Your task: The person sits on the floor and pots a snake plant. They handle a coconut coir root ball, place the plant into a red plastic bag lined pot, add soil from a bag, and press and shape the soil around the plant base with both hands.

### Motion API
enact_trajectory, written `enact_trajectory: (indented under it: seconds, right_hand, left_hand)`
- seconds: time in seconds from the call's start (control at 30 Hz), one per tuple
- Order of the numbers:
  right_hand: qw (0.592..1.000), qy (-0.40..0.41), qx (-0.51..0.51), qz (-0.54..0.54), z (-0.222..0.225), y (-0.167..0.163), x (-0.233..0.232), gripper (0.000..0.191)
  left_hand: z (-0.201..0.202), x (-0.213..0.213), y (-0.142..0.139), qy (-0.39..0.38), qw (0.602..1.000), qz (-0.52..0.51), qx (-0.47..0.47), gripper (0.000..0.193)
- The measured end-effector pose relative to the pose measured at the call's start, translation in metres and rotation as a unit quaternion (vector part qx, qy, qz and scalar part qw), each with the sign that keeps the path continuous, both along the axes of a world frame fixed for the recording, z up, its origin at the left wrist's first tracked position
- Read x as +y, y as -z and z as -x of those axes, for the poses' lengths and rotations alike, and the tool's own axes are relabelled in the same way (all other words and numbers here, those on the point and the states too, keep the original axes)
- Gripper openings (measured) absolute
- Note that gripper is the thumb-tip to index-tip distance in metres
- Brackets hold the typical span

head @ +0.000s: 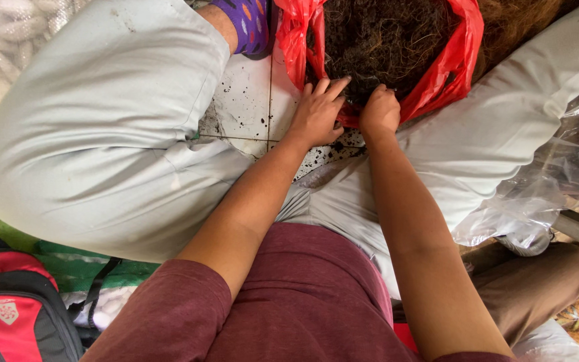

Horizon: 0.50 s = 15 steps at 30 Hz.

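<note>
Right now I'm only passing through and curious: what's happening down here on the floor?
A person sits on a white tiled floor with knees apart, both hands at a red plastic bag full of dark, fibrous material. The left hand rests on the bag's near edge, fingers reaching into the fibre; the right hand is curled at the rim beside it. Dark crumbs dot the tiles. A red backpack lies at the lower left.

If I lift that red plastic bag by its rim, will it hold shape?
Probably not: the red plastic bag looks thin and crumpled, so likely floppy. The dark fibrous material filling it may sag and spill; crumbs already dot the tiled floor.
</note>
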State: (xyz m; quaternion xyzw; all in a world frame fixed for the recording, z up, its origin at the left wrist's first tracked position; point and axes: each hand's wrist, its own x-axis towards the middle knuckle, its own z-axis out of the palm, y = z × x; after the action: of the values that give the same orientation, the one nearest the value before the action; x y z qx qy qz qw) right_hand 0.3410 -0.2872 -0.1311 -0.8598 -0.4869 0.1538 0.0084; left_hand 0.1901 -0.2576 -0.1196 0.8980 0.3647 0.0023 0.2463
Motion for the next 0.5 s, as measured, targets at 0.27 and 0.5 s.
enact_trajectory:
  seconds: [0.27,0.5]
  right_hand:
    - [0.999,-0.017,-0.017,0.045,0.006,0.002,-0.006,0.012]
    - [0.991,-0.092,-0.020,0.100,0.005,0.011,-0.005,0.014]
  left_hand:
    - [-0.004,-0.001,0.002,-0.014,1.000,-0.021,0.011,0.049]
    - [-0.003,0.003,0.004,-0.039,0.999,-0.009,-0.004,0.046]
